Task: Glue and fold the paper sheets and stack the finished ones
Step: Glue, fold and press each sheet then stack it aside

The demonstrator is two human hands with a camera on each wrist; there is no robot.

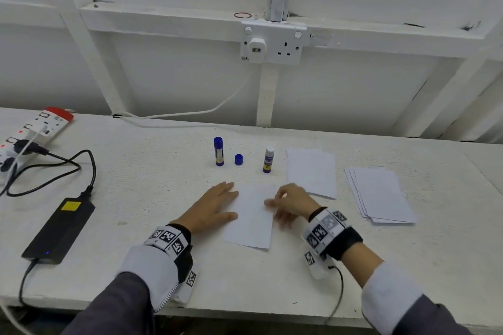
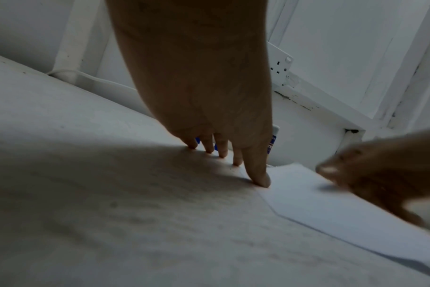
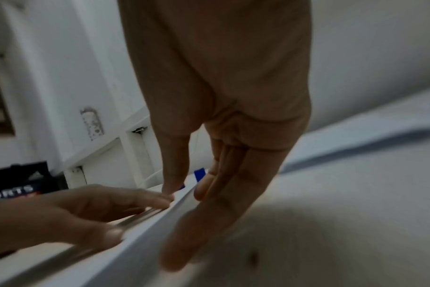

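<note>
- The folded white paper sheet (image 1: 251, 216) lies flat on the white table (image 1: 136, 185), near its front edge; every other place below is given from this sheet.
- The left hand (image 1: 211, 208) rests on the sheet's left edge, its fingers (image 2: 258, 172) straight and spread, pressing the paper down and gripping nothing.
- The right hand (image 1: 291, 205) is at the sheet's right edge. Its fingers (image 3: 204, 186) look loosely extended along that edge, thumb above; the wrist view is blurred, so whether they pinch the paper I cannot tell.
- Behind the sheet stand a capped blue glue stick (image 1: 218, 151), a loose blue cap (image 1: 238, 159) and an uncapped glue stick with a white tip (image 1: 268, 159).
- To the sheet's right lie a squared pile of white paper (image 1: 311, 171) and, farther right, a fanned stack of white sheets (image 1: 381, 196).
- Judgement: the step in hand looks like pressing the glued fold closed. The next move probably calls for a firm stroke along the crease, then lifting the sheet over to the stack of finished ones; which pile that is I cannot say.
</note>
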